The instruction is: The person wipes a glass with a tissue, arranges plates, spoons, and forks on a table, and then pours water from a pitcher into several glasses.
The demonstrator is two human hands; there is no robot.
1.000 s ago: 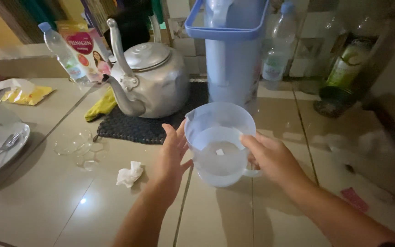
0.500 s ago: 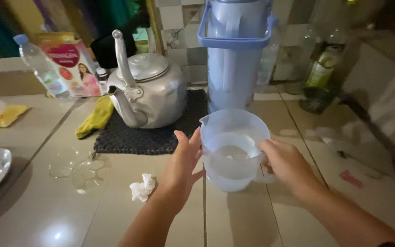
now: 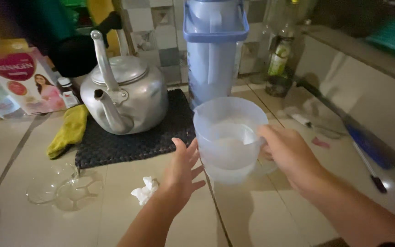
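Now the translucent plastic jug [image 3: 228,137] is over the tiled counter [image 3: 37,224], just in front of the tall blue thermos [image 3: 213,50]; some clear liquid is inside it. Whether it rests on the counter I cannot tell. The right hand [image 3: 289,155] is closed around its handle side. The left hand [image 3: 184,171] is beside the jug with fingers spread open, holding nothing. A crumpled tissue [image 3: 146,190] lies near the left hand. Behind, a metal kettle [image 3: 124,93] stands on a dark mat [image 3: 133,139], with a yellow cloth [image 3: 67,130] at its side.
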